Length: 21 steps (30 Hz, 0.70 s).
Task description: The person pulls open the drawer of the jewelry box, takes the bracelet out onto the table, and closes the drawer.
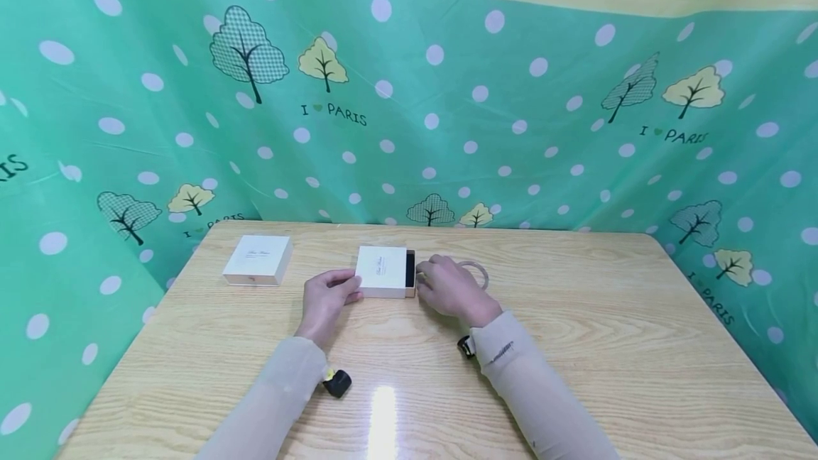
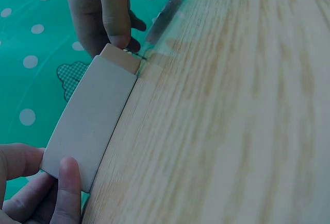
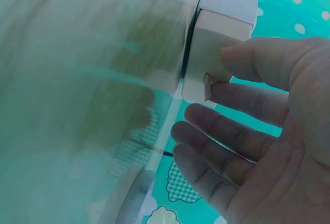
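Observation:
A white box with small lettering lies on the table, its inner drawer slid partly out on the right, showing a dark inside. My left hand grips the closed left end of the sleeve between thumb and fingers. At the drawer's end is my right hand; the right wrist view shows its thumb and index finger apart, beside a small pull tab, with the other fingers loosely extended. A pale bangle-like ring lies on the table just beyond the right hand, which partly covers it.
A second white box, closed, stands at the back left of the wooden table. Behind the table's far edge hangs a green dotted curtain. Dark wrist devices are worn below both sleeves.

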{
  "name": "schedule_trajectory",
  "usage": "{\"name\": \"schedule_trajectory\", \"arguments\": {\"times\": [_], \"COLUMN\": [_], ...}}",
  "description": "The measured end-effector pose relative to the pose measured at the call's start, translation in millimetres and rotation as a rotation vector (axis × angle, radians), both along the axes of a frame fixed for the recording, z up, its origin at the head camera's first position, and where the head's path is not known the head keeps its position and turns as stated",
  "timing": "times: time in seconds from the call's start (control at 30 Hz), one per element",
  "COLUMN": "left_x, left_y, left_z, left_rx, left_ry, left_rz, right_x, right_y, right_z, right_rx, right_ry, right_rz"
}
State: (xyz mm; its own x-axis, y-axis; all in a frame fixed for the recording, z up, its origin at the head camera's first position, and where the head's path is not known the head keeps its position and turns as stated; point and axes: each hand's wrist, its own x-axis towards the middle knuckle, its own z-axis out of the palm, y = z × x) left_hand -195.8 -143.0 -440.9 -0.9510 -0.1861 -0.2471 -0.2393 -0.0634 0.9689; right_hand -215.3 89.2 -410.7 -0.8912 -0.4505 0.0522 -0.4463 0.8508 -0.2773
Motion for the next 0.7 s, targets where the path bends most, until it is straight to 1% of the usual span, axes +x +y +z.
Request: {"name": "schedule_trajectory", "arguments": {"times": [0.33, 0.7], "left_x": [0.7, 1.0], "left_y": [0.6, 0.0], "left_z": [1.8, 1.3], "left_rx": [0.011, -0.010], "left_ry": [0.004, -0.001], "left_rz": [-0.008, -0.006], "right_x": [1.0, 2.3], "right_y": [-0.9, -3.3], "right_z": [0.7, 1.2], "right_rx": [0.019, 0.030], "right_ry": [0.007, 0.004], "right_rz": [0.010, 0.026]}}
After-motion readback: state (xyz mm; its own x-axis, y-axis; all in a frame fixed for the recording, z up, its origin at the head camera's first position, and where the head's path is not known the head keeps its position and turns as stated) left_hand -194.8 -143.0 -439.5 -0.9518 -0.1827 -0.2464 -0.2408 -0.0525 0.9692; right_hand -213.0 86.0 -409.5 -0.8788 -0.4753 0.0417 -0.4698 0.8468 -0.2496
